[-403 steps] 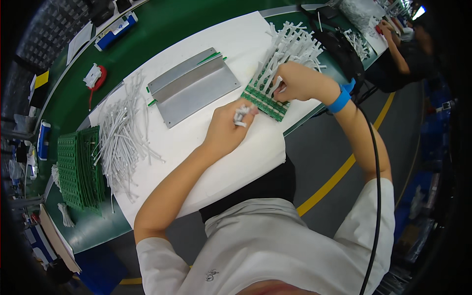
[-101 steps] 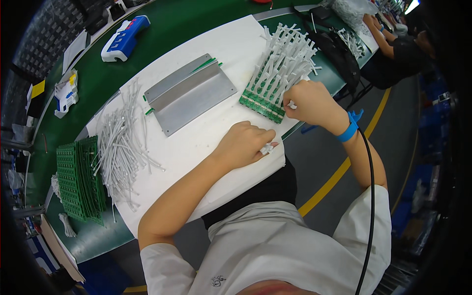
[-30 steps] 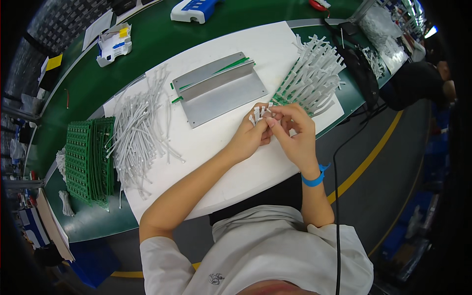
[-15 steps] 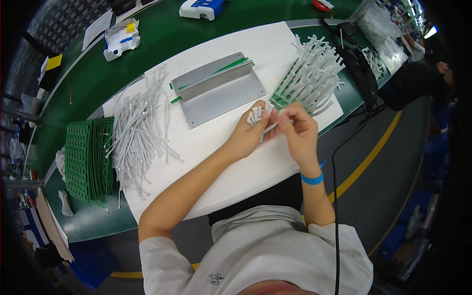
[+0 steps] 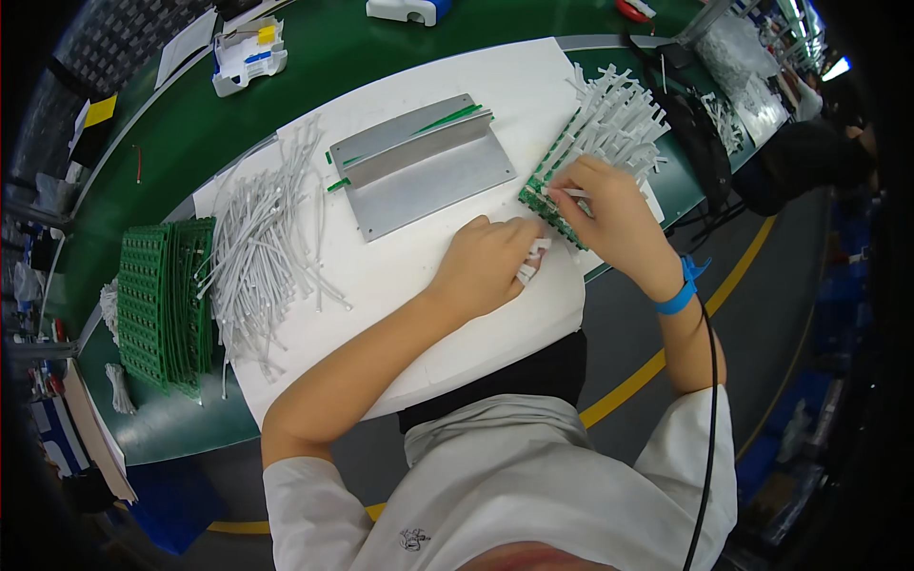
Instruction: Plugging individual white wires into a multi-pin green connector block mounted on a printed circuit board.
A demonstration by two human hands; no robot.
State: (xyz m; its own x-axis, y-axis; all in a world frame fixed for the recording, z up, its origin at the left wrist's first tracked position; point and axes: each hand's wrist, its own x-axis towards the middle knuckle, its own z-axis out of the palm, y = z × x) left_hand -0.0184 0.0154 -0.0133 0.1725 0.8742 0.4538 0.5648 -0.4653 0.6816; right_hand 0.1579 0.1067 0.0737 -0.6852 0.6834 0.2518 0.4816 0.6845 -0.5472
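Note:
My left hand (image 5: 476, 268) is closed around a small bunch of white cables (image 5: 526, 273), whose ends stick out by the fingers. Its knuckles lie close to the near corner of a green circuit board panel (image 5: 535, 198). Rows of white cables (image 5: 619, 109) rise from that panel and lean toward the far right. Over the panel's near part, my right hand (image 5: 614, 221) pinches a single white cable (image 5: 577, 193) between thumb and fingers. The cable's tip is hidden by the fingers, so whether it touches the board I cannot tell. A blue band circles the right wrist.
An angled metal plate fixture (image 5: 428, 190) with green strips lies mid-table on white sheeting (image 5: 381, 343). To the left are a heap of loose white cables (image 5: 262, 252) and a stack of green circuit boards (image 5: 143, 309). A black cord (image 5: 712, 381) hangs by my right arm.
My right hand has moved away from the left hand to the panel with a cable in its pinch. The left hand has turned knuckles up, keeping its bunch, and the panel's edge shows more.

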